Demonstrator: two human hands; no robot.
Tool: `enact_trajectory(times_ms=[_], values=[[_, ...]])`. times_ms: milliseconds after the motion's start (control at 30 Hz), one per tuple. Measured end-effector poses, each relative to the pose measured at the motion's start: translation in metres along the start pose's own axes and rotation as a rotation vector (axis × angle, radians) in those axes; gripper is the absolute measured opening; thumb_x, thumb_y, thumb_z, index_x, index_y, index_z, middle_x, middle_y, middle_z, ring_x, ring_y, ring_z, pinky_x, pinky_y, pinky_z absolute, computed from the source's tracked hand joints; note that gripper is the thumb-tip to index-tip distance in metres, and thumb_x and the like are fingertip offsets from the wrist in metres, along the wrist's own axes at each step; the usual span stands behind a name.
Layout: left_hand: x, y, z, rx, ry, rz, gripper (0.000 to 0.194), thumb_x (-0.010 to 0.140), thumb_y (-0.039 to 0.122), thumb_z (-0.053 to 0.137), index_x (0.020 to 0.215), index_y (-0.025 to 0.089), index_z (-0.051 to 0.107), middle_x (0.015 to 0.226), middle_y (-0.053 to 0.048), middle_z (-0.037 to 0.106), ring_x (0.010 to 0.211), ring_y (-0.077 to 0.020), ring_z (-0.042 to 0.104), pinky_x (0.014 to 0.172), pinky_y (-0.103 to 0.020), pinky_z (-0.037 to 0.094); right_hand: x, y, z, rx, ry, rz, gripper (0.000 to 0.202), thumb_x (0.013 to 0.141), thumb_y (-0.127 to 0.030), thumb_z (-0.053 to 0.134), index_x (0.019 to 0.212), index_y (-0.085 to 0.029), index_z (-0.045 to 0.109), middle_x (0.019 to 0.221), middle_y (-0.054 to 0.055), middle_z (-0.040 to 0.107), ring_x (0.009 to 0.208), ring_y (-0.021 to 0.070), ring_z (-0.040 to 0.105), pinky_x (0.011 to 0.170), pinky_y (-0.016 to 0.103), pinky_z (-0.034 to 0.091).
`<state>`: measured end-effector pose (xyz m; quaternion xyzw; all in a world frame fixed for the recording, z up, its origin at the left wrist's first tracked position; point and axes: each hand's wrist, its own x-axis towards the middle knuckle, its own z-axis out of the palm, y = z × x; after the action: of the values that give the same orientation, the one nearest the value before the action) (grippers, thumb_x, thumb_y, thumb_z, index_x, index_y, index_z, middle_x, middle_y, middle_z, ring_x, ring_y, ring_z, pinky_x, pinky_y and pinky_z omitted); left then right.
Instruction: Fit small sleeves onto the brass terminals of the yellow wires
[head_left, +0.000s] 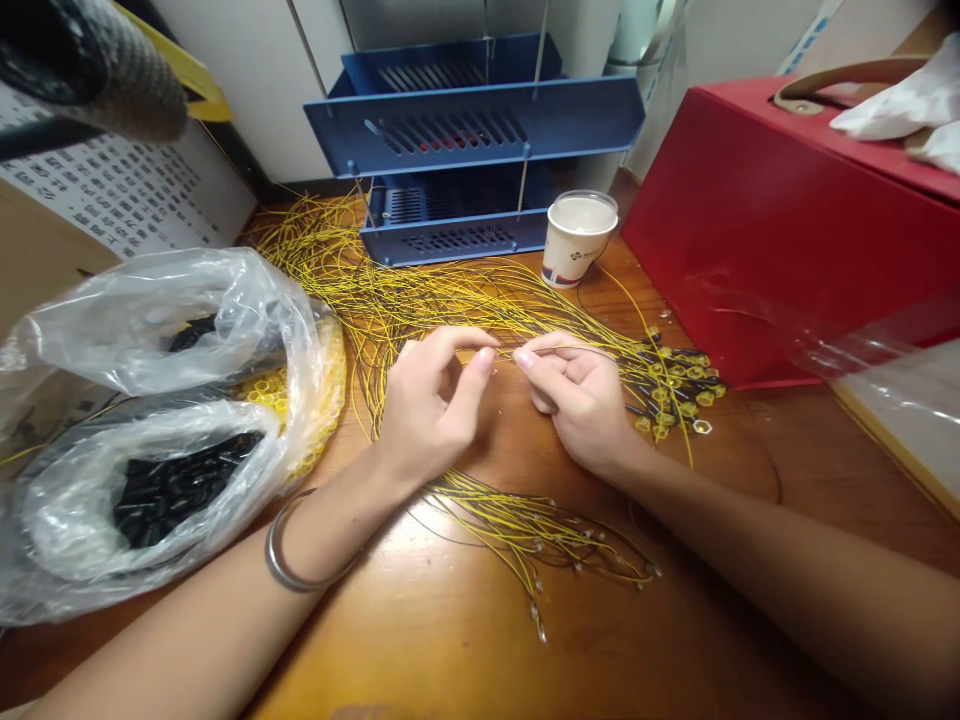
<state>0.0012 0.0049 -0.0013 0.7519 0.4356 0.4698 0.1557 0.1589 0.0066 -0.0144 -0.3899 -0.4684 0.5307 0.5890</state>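
My left hand (431, 395) is closed in a pinch, thumb and forefinger on a thin wire (507, 351). Close beside it, my right hand (576, 395) pinches the same wire, its other fingers curled in. The wire's tip is too small to make out. Behind both hands spreads a large bundle of yellow and black wires (450, 290). Black sleeves and yellow hexagonal caps (681, 375) sit on its right-hand ends. Below my hands lies a smaller bundle of wires (517, 520), with small clear pieces at the ends.
On the left, a clear plastic bag (67, 500) holds black sleeves (184, 485), beside yellow caps (307, 440). At the back stand a blue tiered tray (472, 125) and a paper cup (574, 245). A red box (795, 230) stands on the right of the wooden table (420, 650).
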Motion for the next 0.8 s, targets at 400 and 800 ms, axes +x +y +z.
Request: enact_trajectory(times_ms=[400, 800], values=[[0.0009, -0.0012, 0.0016, 0.146, 0.006, 0.109, 0.007, 0.092, 0.027, 0.066, 0.091, 0.023, 0.072, 0.078, 0.003, 0.075, 0.060, -0.0114, 0.057, 0.072, -0.031, 0.043, -0.0004, -0.0033, 0.0014, -0.040, 0.006, -0.016, 0.021, 0.076, -0.032, 0.074, 0.075, -0.016, 0.061, 0.051, -0.008, 0.042, 0.043, 0.0046, 0.031, 0.042, 0.024, 0.019], [0.0014, -0.0009, 0.0005, 0.182, -0.002, 0.117, 0.007, 0.092, 0.025, 0.066, 0.090, 0.022, 0.072, 0.068, 0.004, 0.070, 0.058, -0.0117, 0.056, 0.071, -0.032, 0.039, -0.0034, -0.0047, 0.0011, -0.073, 0.003, 0.022, 0.024, 0.077, -0.035, 0.074, 0.079, -0.017, 0.059, 0.046, -0.010, 0.035, 0.042, 0.0046, 0.024, 0.043, 0.024, 0.013]])
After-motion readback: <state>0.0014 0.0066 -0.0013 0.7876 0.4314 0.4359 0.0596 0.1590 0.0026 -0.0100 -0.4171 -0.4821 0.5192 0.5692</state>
